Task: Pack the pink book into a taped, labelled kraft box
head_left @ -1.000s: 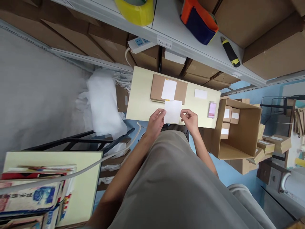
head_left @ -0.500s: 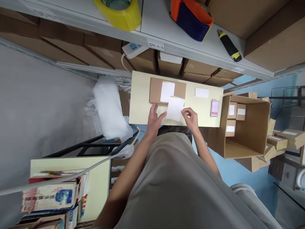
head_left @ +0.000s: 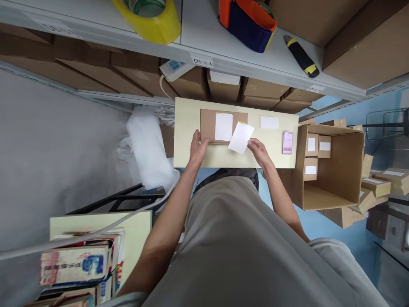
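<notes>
A flat brown cardboard box (head_left: 207,123) lies on the pale yellow table (head_left: 188,128), with a white label (head_left: 223,126) on its top face. My left hand (head_left: 198,148) grips the box's near left corner, thumb at the front edge and fingers along the left side. Between the thumb and fingers of my right hand (head_left: 259,152) is a white paper sheet (head_left: 241,137) with a small yellow mark at its top. The sheet is tilted and overlaps the box's near right corner. Farther right on the table are a white slip (head_left: 269,122) and a blurred pink item (head_left: 287,142).
A large open carton (head_left: 340,170) with several small labelled boxes stands right of the table. Overhead, a shelf (head_left: 198,38) carries yellow tape (head_left: 156,25), a tape dispenser (head_left: 249,27) and a utility knife (head_left: 302,56). White wrapping material (head_left: 148,145) is at left; books (head_left: 76,264) lie lower left.
My left hand has moved left from beside the sheet onto the box's corner. My right hand has shifted right and slightly up, and the sheet has turned clockwise.
</notes>
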`<state>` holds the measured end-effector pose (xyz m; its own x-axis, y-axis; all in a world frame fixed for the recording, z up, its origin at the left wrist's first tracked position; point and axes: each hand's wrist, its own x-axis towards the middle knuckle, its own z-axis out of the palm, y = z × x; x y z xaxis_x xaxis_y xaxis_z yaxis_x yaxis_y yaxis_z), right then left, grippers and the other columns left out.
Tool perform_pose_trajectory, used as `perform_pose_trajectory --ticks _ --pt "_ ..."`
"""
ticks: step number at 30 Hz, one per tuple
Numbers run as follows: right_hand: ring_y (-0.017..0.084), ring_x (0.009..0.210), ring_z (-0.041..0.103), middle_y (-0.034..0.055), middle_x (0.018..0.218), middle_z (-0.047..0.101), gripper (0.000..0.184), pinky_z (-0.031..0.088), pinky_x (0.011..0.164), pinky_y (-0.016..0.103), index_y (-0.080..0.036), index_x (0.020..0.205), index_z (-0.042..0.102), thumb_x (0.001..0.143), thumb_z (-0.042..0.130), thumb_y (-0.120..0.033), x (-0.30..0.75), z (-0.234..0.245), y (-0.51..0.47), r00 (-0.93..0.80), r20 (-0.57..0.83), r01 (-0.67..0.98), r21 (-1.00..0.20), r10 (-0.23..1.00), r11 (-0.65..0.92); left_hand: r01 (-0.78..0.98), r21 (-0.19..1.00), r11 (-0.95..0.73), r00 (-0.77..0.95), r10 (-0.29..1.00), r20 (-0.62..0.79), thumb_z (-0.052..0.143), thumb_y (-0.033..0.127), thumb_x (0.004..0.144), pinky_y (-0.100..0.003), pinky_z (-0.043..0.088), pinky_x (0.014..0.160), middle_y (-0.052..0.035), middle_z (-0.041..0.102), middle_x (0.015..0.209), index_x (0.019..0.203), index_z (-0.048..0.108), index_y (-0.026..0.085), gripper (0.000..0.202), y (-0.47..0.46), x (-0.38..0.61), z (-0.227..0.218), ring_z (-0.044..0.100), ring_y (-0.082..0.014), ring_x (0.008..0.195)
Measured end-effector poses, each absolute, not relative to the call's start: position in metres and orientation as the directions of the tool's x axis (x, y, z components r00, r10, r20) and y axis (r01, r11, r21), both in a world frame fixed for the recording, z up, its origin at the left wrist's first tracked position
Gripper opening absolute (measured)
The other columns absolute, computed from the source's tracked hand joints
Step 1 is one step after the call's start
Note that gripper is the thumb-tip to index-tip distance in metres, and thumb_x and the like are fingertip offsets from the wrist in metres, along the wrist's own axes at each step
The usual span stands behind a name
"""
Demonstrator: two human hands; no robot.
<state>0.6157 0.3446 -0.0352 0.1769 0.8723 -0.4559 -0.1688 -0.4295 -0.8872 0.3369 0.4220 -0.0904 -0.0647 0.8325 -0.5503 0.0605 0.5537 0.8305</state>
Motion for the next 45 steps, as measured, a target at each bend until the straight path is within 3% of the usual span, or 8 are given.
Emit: perform_pose_trajectory --ticks 7,11,14,17,23,34,38,45 --pt "0.029 0.126 0.076 0.0074 0.106 0.083 0.049 0.057 0.118 0.048 -0.027 0.087 0.07 0.079 0.088 -0.072 0.622 -0.017 0.298 0.221 -0.517 -0.079 -0.855 0.827 -0.513 0.044 0.805 0.592 -0.092 0.804 -0.587 0.087 0.035 0.08 -0.053 0.038 0.141 -0.0212 0.058 0.174 0.163 0.057 0.023 0.089 0.357 0.337 -0.091 0.055 -0.0367 0.165" --pt "0.036 0.144 0.07 0.0126 0.125 0.085 0.046 0.053 0.124 0.056 -0.028 0.085 0.073 0.083 0.088 -0.072 0.609 -0.005 0.284 0.269 -0.474 -0.018 -0.873 0.839 -0.487 0.148 0.871 0.469 -0.095 0.883 -0.459 0.091 0.039 0.08 -0.051 0.039 0.14 -0.0216 0.061 0.169 0.148 0.071 0.02 0.073 0.343 0.334 -0.074 0.055 -0.0383 0.163" --pt "0.035 0.152 0.066 0.0115 0.144 0.081 0.043 0.051 0.129 0.056 -0.029 0.086 0.076 0.09 0.086 -0.07 0.593 0.004 0.287 0.214 -0.399 0.005 -0.912 0.891 -0.41 0.124 0.903 0.41 0.027 0.909 -0.417 0.09 0.047 0.085 -0.048 0.054 0.126 -0.0145 0.08 0.137 0.118 0.084 0.022 0.042 0.348 0.342 -0.054 0.072 -0.0353 0.138" --pt "0.034 0.154 0.066 0.0127 0.149 0.078 0.042 0.048 0.133 0.055 -0.028 0.088 0.078 0.092 0.085 -0.07 0.58 0.011 0.294 0.137 -0.375 0.03 -0.924 0.917 -0.382 0.028 0.869 0.494 0.102 0.864 -0.494 0.093 0.045 0.082 -0.042 0.062 0.105 -0.0093 0.083 0.1 0.091 0.083 0.021 0.028 0.356 0.353 -0.04 0.077 -0.0301 0.106" --pt "0.034 0.156 0.064 0.0146 0.153 0.076 0.044 0.045 0.135 0.055 -0.027 0.09 0.08 0.091 0.088 -0.07 0.578 0.01 0.299 0.118 -0.382 0.05 -0.92 0.917 -0.39 -0.036 0.847 0.531 0.114 0.844 -0.524 0.09 0.041 0.086 -0.035 0.059 0.089 -0.0059 0.08 0.086 0.088 0.085 0.021 0.021 0.354 0.354 -0.033 0.074 -0.0233 0.088" --pt "0.03 0.131 0.077 0.0126 0.13 0.084 0.048 0.056 0.124 0.049 -0.025 0.091 0.08 0.09 0.083 -0.073 0.573 -0.018 0.288 0.213 -0.388 0.173 -0.888 0.897 -0.426 0.02 0.863 0.505 0.142 0.853 -0.502 0.096 0.058 0.079 -0.036 0.061 0.09 -0.0049 0.078 0.087 0.088 0.079 0.021 0.041 0.347 0.353 -0.042 0.072 -0.0219 0.086" --pt "0.029 0.111 0.08 0.0089 0.108 0.086 0.048 0.061 0.112 0.045 -0.026 0.085 0.076 0.093 0.076 -0.073 0.568 -0.036 0.301 0.24 -0.413 0.256 -0.846 0.879 -0.468 0.179 0.869 0.461 0.085 0.873 -0.48 0.085 0.047 0.087 -0.035 0.061 0.093 -0.0057 0.084 0.095 0.087 0.079 0.022 0.026 0.358 0.354 -0.057 0.076 -0.0234 0.093" --pt "0.021 0.081 0.071 0.0013 0.08 0.075 0.029 0.057 0.083 0.033 -0.023 0.081 0.071 0.096 0.075 -0.048 0.58 -0.062 0.357 0.217 -0.474 0.373 -0.768 0.853 -0.521 0.454 0.813 0.365 0.047 0.901 -0.431 0.075 0.034 0.094 -0.032 0.059 0.089 -0.0065 0.086 0.097 0.09 0.079 0.02 0.015 0.401 0.368 -0.073 0.079 -0.024 0.094"
